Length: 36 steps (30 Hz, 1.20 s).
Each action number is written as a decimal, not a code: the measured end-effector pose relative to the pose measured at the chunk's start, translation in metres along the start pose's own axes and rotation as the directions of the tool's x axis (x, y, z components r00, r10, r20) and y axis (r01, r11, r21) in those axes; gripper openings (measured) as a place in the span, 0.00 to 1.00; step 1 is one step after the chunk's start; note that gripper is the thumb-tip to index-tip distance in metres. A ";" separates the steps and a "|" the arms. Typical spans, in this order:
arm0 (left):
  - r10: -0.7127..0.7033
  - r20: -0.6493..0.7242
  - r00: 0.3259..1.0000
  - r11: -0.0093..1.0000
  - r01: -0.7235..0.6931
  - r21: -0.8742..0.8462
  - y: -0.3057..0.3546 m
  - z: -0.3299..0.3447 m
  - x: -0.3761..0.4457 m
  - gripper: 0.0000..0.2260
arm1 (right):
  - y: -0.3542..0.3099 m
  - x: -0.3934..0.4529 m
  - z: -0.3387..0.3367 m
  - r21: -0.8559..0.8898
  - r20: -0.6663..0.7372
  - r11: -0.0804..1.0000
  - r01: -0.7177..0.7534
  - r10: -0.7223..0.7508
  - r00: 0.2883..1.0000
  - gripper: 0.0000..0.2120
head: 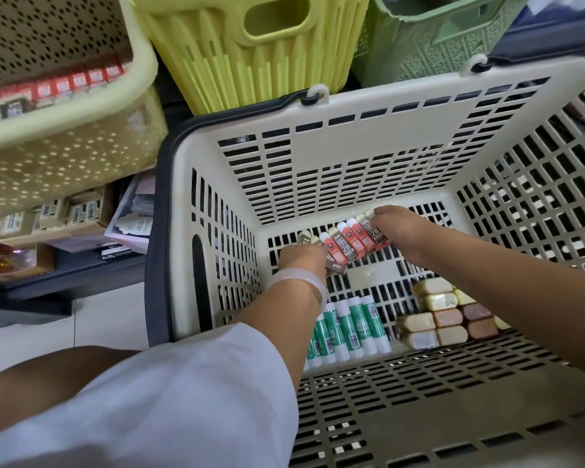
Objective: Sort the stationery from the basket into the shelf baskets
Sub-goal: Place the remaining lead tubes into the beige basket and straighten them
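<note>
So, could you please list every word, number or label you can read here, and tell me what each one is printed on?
"2B": on the red and brown packs that both hands gather in the cream basket.
"4B": on a dark box on the low shelf at left.
Green-and-white tubes: barcode labels, too small to read.
Boxes under the perforated basket: print blurred, unreadable.

In the basket, an eraser row lies centre frame, glue sticks below it, eraser blocks lower right.
</note>
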<state>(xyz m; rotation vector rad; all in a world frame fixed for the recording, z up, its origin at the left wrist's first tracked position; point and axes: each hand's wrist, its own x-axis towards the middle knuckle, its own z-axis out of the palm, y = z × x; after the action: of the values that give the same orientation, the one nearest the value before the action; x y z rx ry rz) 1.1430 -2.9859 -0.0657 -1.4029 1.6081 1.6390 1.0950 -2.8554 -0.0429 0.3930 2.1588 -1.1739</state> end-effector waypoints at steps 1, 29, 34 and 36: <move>-0.003 0.003 1.000 1.000 0.003 0.025 -0.001 0.002 0.004 0.10 | 0.000 0.000 0.000 0.003 0.003 1.000 0.002 -0.002 1.000 0.08; 0.135 0.092 0.987 0.970 -0.113 -0.214 0.035 -0.001 -0.036 0.18 | -0.034 -0.030 -0.020 -0.330 0.037 0.895 0.300 -0.305 0.952 0.19; 0.227 0.288 0.930 0.928 -0.117 -0.354 0.044 -0.021 -0.065 0.02 | -0.067 -0.076 -0.003 -0.272 0.182 0.800 0.534 -0.502 0.845 0.14; 0.229 0.313 0.922 0.910 -0.088 -0.406 0.044 -0.037 -0.079 0.03 | -0.075 -0.094 0.003 -0.435 0.191 0.644 0.629 -0.617 0.764 0.16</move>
<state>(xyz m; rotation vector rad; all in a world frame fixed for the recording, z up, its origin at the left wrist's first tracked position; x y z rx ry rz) 1.1482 -3.0041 0.0298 -1.0707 1.2635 2.2554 1.1270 -2.8959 0.0656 -0.6508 2.5424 -0.8908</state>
